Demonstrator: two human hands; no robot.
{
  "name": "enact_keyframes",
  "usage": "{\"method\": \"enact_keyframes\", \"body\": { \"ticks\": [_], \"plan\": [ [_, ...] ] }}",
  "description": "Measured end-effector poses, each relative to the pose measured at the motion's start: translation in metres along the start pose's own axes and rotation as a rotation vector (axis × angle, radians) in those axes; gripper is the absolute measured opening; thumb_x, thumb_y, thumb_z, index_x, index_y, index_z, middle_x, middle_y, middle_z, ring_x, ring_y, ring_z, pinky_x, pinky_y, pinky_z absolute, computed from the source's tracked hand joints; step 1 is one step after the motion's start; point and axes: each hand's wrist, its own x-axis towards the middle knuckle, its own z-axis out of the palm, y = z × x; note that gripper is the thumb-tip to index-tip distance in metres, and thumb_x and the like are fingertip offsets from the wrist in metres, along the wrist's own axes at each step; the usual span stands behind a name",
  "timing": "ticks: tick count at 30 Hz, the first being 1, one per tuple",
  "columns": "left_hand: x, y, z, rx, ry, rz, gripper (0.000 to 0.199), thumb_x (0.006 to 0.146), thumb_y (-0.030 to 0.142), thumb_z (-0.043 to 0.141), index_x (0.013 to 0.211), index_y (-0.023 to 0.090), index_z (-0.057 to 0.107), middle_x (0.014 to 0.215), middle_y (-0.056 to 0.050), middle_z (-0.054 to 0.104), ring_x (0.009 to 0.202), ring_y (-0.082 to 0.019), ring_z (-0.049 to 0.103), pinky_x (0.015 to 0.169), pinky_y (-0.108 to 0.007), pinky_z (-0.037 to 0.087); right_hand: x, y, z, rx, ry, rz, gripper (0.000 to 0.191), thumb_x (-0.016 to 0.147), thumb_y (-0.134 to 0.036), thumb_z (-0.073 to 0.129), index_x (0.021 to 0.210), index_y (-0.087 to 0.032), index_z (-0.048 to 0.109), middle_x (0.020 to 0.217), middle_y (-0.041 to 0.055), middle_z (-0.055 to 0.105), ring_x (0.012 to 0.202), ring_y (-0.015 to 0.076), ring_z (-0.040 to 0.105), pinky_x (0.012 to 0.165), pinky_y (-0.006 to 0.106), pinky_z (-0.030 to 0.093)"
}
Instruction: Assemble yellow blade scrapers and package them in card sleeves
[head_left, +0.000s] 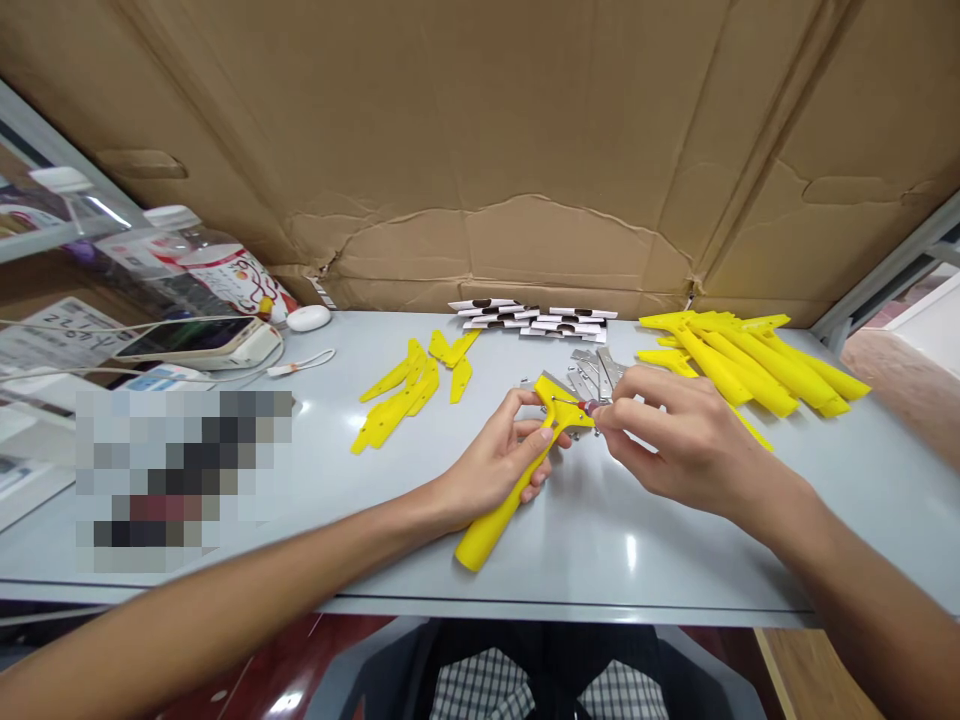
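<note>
My left hand [504,455] is wrapped round a yellow plastic scraper [501,508], whose thick handle slants down toward the front of the table. A metal blade edge shows at the scraper's wide head. My right hand [679,435] pinches a small screwdriver [589,406] with a reddish handle, its thin shaft reaching across to a screw at the head. Behind and beside my right fingers lie loose metal blades [595,372] and several small screws, partly hidden by the hands.
Flat yellow plates [405,395] lie left of centre. Yellow scraper handles [757,365] are heaped at the right. White packets [536,320] line the back against a cardboard wall [480,130]. A phone [195,340], cables and plastic bottles [225,270] crowd the left; one patch there is blurred out.
</note>
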Motion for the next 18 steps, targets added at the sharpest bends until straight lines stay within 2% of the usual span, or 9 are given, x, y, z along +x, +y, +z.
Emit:
{"method": "enact_keyframes", "body": {
  "ticks": [11, 15, 18],
  "plan": [
    [0.001, -0.004, -0.001, -0.05, -0.004, 0.039, 0.031, 0.101, 0.043, 0.059, 0.113, 0.027, 0.036, 0.104, -0.005, 0.066, 0.056, -0.007, 0.051, 0.047, -0.022, 0.042, -0.001, 0.007, 0.001, 0.01, 0.002, 0.007, 0.01, 0.097, -0.015, 0.061, 0.091, -0.023, 0.062, 0.086, 0.0032, 0.069, 0.068, 0.015, 0.062, 0.059, 0.028, 0.043],
    [0.002, -0.003, -0.001, -0.061, 0.001, 0.025, 0.03, 0.101, 0.041, 0.059, 0.113, 0.027, 0.035, 0.102, -0.004, 0.065, 0.056, -0.007, 0.05, 0.047, -0.023, 0.041, -0.003, 0.009, 0.001, 0.003, 0.006, 0.068, 0.003, 0.097, -0.02, 0.066, 0.096, -0.022, 0.063, 0.084, 0.0012, 0.074, 0.062, 0.0143, 0.065, 0.056, 0.029, 0.045],
    [0.002, -0.001, 0.0, -0.07, 0.015, 0.005, 0.027, 0.102, 0.038, 0.057, 0.113, 0.027, 0.035, 0.103, -0.004, 0.065, 0.056, -0.007, 0.05, 0.047, -0.022, 0.04, -0.005, 0.012, 0.001, -0.039, 0.022, 0.086, 0.006, 0.097, -0.025, 0.069, 0.1, -0.02, 0.065, 0.083, -0.0005, 0.078, 0.055, 0.0132, 0.065, 0.053, 0.03, 0.046]
  ]
}}
